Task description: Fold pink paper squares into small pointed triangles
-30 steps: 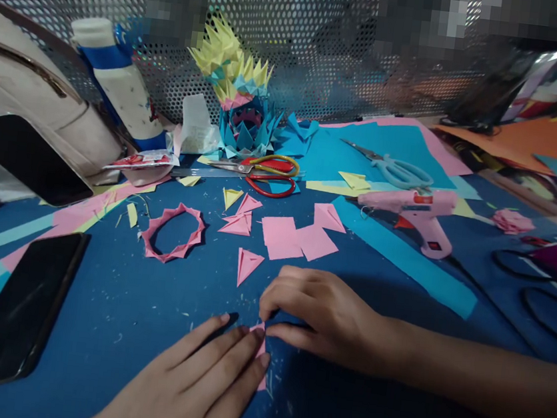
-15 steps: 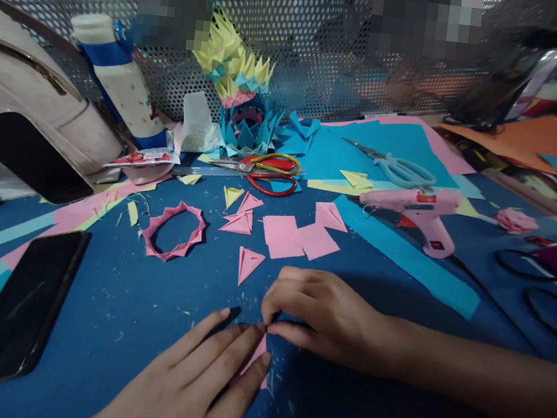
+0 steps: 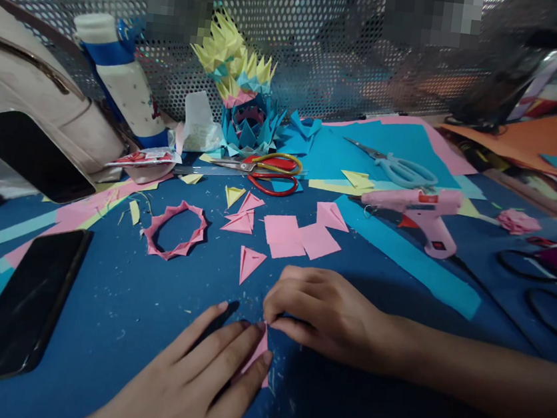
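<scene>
A small folded pink paper piece [image 3: 258, 355] lies toward six o'clock on the blue tabletop [image 3: 146, 308], partly covered by the left hand [image 3: 207, 372], whose extended fingers are laid flat over it. The right hand [image 3: 320, 311], at the piece's two o'clock, is curled, with thumb and forefinger brought to its top corner; whether the tip is actually pinched cannot be told. A crease could be set askew if the paper is pressed too lightly and slips, and the thin tip could be crumpled by too hard a squeeze. The pink paper triangle [image 3: 251, 263] at twelve o'clock could be nudged by the right knuckles; the pink paper ring [image 3: 151, 238] at ten is well apart.
</scene>
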The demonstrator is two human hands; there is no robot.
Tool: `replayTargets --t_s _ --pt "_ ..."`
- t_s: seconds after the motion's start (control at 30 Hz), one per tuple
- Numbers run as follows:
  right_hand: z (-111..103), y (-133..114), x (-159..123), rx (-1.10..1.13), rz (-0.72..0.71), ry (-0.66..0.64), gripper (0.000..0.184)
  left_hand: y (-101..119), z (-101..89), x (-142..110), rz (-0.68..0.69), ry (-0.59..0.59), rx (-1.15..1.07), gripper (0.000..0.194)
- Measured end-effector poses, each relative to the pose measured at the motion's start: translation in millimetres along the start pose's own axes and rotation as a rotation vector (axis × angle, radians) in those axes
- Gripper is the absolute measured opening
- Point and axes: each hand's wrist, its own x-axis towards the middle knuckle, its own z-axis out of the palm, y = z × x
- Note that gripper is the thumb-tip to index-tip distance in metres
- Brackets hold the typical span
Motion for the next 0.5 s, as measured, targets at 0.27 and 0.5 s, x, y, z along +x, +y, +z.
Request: replayTargets --t_s 0.27,0.5 --pt "-0.3 0.2 0.2 -0.005 -0.016 0.003 0.008 3.7 6.5 -2.2 -0.026 0.022 -0.014 0.05" --pt "-1.9 0.9 -0.4 0.006 -0.036 -0.023 0.011 5.7 11.4 -6.7 -0.013 0.009 -0.005 0.051"
